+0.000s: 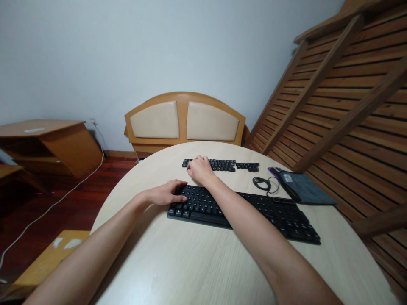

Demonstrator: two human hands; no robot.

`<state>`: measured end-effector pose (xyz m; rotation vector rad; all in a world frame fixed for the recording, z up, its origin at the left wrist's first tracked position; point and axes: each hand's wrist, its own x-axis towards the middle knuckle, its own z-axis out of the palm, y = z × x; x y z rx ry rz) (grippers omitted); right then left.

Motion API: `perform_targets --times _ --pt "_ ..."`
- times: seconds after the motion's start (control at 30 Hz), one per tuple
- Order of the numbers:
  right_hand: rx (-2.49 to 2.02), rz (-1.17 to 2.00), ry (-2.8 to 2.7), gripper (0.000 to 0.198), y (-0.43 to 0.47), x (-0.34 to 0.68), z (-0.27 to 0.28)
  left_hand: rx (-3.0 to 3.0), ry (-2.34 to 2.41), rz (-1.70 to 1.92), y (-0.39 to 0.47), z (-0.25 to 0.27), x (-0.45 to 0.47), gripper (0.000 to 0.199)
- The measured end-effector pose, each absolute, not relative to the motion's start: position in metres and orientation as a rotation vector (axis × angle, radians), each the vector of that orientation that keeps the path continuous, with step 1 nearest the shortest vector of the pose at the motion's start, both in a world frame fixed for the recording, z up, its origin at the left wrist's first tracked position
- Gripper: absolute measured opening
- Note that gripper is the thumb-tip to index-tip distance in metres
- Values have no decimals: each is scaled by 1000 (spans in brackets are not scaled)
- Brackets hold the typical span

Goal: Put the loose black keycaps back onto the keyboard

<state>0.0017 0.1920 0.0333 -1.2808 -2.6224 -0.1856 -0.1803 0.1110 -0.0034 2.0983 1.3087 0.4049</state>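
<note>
A black computer keyboard (210, 217) lies across the round table. Full keycaps show on part of its bottom row, while many upper positions show only small pale spots. My left hand (165, 193) is at its left end, thumb over the keys and fingers at the back corner, gripping it. Behind the keyboard, black loose keycaps (224, 165) are laid out in rows. My right hand (200, 170) reaches over the keyboard to the left part of these rows, fingers bent down and pinched on a small dark keycap, mostly hidden by the fingers.
A coiled black cable (262, 184) lies behind the keyboard. To its right is a dark grey pouch (307, 187) with a purple item at its edge. The pale round table (203, 262) stands before a headboard (182, 116); wooden slats (343, 101) lean at right.
</note>
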Motion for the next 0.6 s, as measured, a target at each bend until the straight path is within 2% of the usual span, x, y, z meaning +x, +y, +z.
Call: perform_targets --times 0.23,0.3,0.4,0.6 --pt "-1280 67 -2637 19 154 26 60 2085 1290 366 112 -4 -181 70" --pt "-1240 265 -2620 18 143 36 66 2093 1274 351 111 -2 -181 69" --pt "-1141 472 -2615 17 131 47 68 2103 1227 353 110 0 -181 68" --pt "-1110 655 -2686 15 127 52 63 2133 1273 361 110 -2 -181 69"
